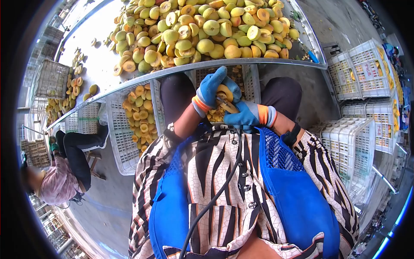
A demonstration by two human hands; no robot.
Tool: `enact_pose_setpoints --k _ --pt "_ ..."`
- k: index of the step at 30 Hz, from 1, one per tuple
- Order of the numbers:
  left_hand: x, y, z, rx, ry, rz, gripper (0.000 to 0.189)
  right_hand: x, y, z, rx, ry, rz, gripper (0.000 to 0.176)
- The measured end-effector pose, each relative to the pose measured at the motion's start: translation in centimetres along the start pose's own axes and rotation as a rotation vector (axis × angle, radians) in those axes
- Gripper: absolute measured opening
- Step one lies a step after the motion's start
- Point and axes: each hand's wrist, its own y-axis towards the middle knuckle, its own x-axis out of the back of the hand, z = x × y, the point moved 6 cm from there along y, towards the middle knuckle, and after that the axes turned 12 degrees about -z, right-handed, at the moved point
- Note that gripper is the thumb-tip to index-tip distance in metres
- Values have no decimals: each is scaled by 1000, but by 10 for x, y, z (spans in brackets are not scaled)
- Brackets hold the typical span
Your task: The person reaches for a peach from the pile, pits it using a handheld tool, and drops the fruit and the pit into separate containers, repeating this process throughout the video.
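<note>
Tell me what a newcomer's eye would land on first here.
A heap of yellow-green fruit fills the metal table at the top. At centre, the blue-gloved left hand holds a cut fruit while the right hand sets a small tool against it. White crates stand stacked at right.

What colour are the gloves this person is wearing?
Blue with orange cuffs: left hand holding a fruit, right hand a tool; head view.

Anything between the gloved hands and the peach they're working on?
Nothing visible. The left hand grips the peach directly, and the right hand holds a small tool against it, above the crate of cut fruit.
</note>
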Motion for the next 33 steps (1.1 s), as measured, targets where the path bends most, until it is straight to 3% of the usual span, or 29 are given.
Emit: enact_pose_setpoints --k 2,4,7,11,13,15,16,17,19,21,22,23,24,25,26,28,29,31,33 --pt "-7 3 -9 -132 153 -68 57 6 2 -2 8 17 3 20" --pt "-11 9 23 282 -577 42 58 -2 -5 -3 -117 326 281 11" --pt "-13 12 18 240 -593 74 59 -1 2 -17 -216 560 443 9" --pt "4 16 20 300 -625 28 58 -1 -13 -6 -209 413 412 8" --pt "28 17 6 111 -355 -202 57 5 -10 -1 -191 411 430 8" --pt "61 11 -15 -41 -186 -302 51 26 4 4 -133 412 199 9" --pt "77 8 -25 -110 -97 -361 48 36 12 4 -123 130 -21 15" --pt "76 -9 -50 8 -205 -390 47 54 45 -22 -20 -487 -108 25" --pt "127 -30 -74 -267 376 -617 37 72 68 -43 356 -1173 -432 35" --pt "161 -44 -99 -306 636 -824 21 65 65 -32 211 -756 -409 37" --pt "167 -45 -117 -549 964 -869 21 69 70 -40 367 -903 -576 38" --pt "177 -44 -123 -673 1173 -914 23 67 70 -38 423 -928 -605 37" --pt "185 -40 -124 -663 1199 -964 25 66 71 -38 369 -930 -591 36" --pt "199 -29 -116 -617 1161 -998 29 59 69 -31 449 -937 -545 37" --pt "201 -12 -112 -435 987 -1038 31 65 98 -62 430 -904 -548 40" --pt "195 28 -104 -533 944 -944 33 60 93 -57 381 -860 -487 43" --pt "181 47 -108 -628 1165 -869 36 58 96 -58 376 -823 -465 44" --pt "176 82 -95 -601 1230 -845 44 54 92 -55 360 -859 -455 46" --pt "181 111 -74 -293 1298 -828 56 59 94 -62 341 -801 -509 41"
